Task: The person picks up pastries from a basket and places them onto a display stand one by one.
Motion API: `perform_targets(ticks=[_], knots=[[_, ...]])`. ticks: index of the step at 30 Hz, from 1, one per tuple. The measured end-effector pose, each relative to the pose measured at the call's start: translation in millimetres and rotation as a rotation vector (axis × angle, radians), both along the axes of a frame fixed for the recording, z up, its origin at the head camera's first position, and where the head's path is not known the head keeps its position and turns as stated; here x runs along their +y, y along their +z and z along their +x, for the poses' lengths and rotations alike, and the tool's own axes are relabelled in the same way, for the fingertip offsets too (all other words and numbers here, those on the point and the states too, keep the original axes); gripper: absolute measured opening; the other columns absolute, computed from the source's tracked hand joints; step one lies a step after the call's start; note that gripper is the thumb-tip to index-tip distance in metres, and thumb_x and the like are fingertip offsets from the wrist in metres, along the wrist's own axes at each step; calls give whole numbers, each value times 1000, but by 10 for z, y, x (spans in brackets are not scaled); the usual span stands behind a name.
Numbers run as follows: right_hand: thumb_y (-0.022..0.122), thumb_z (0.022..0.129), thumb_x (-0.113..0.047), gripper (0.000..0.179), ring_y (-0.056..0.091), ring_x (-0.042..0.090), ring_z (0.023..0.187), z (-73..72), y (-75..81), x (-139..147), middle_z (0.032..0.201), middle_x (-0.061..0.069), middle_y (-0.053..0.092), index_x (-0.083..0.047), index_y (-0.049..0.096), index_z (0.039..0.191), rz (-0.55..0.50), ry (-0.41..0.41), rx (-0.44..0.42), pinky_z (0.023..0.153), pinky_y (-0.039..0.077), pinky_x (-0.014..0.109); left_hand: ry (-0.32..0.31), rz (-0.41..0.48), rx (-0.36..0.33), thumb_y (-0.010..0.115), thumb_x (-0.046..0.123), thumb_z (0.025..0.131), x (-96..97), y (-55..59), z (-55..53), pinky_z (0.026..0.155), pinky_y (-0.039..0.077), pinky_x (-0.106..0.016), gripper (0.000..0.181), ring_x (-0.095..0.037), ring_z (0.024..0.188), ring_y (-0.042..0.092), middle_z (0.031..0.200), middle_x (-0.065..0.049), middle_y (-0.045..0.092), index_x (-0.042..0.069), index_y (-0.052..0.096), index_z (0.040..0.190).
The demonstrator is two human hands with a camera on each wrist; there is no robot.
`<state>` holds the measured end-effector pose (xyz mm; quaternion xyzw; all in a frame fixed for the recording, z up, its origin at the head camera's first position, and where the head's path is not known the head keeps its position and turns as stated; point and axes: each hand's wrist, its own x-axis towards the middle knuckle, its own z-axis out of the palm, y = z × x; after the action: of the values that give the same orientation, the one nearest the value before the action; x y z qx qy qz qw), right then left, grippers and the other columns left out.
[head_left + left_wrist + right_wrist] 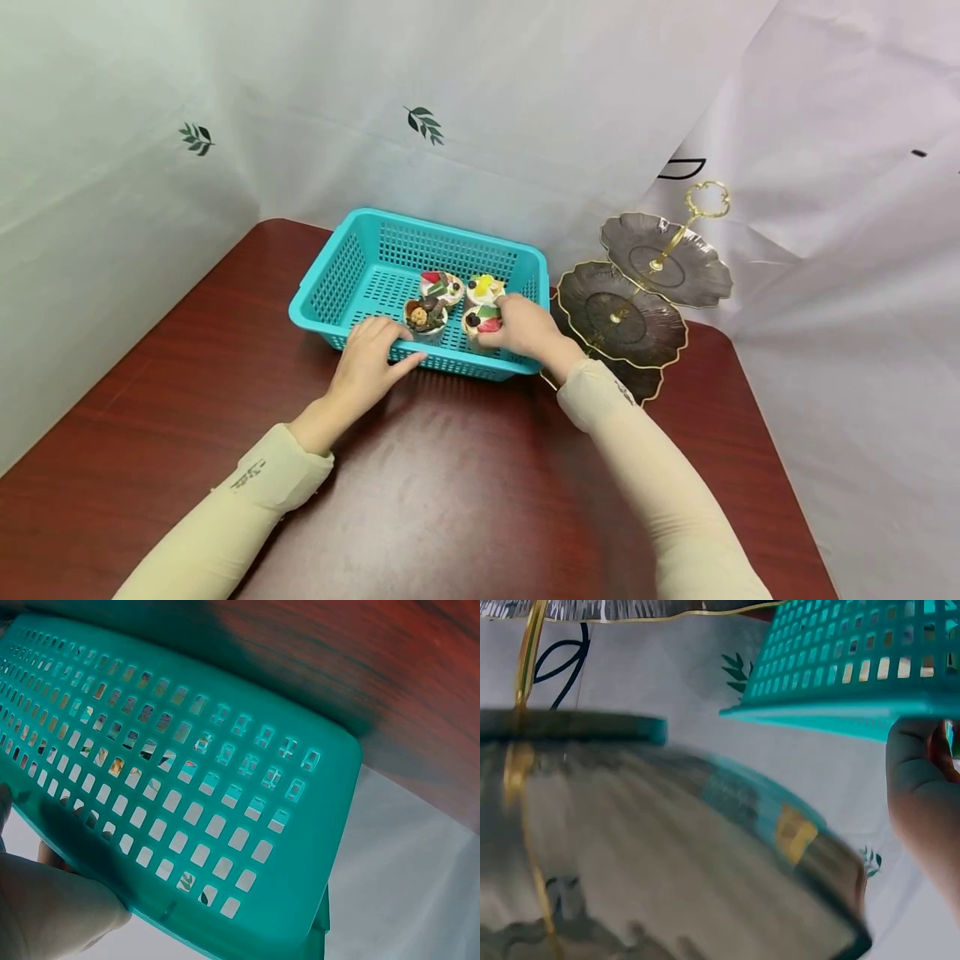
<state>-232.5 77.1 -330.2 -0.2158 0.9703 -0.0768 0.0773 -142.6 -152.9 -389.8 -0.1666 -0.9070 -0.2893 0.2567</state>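
A turquoise plastic basket [442,225] with slotted walls holds several small decorated dessert cups. My left hand [367,358] grips its near rim, thumb outside and fingers over the edge; the left wrist view shows the hand against the slotted wall [292,877]. Over the right end of the basket, my right hand [528,327] reaches in and pinches a dessert cup topped with strawberry and a dark berry [480,320]. Beside it are a cup with yellow fruit [486,287], one with strawberry and chocolate [441,287], and one with a nut-like ball [425,320].
A three-tier stand of dark scalloped plates with gold rims [622,321] stands right of the basket, close to my right forearm. Its gold handle [707,200] rises on top. White patterned cloth [487,100] hangs behind the dark red wooden table [435,500].
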Motion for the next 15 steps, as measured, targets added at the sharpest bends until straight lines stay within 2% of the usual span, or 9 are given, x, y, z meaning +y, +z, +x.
perform_targets(ticks=[6, 15], knots=[[67, 79, -50, 61, 55, 21, 83, 36, 73, 44, 101, 9, 58, -4, 59, 120, -37, -10, 30, 69, 48, 35, -4, 5, 7, 80, 26, 78, 0, -9, -1, 85, 43, -47, 29, -31, 90, 57, 90, -11, 64, 5, 65, 92], [68, 80, -48, 62, 56, 21, 87, 120, 227, 86, 105, 9, 59, -5, 57, 124, -53, -24, 18, 70, 49, 35, -7, 9, 7, 80, 26, 77, -1, -15, -6, 85, 43, -47, 30, -31, 92, 57, 91, -11, 64, 5, 64, 93]])
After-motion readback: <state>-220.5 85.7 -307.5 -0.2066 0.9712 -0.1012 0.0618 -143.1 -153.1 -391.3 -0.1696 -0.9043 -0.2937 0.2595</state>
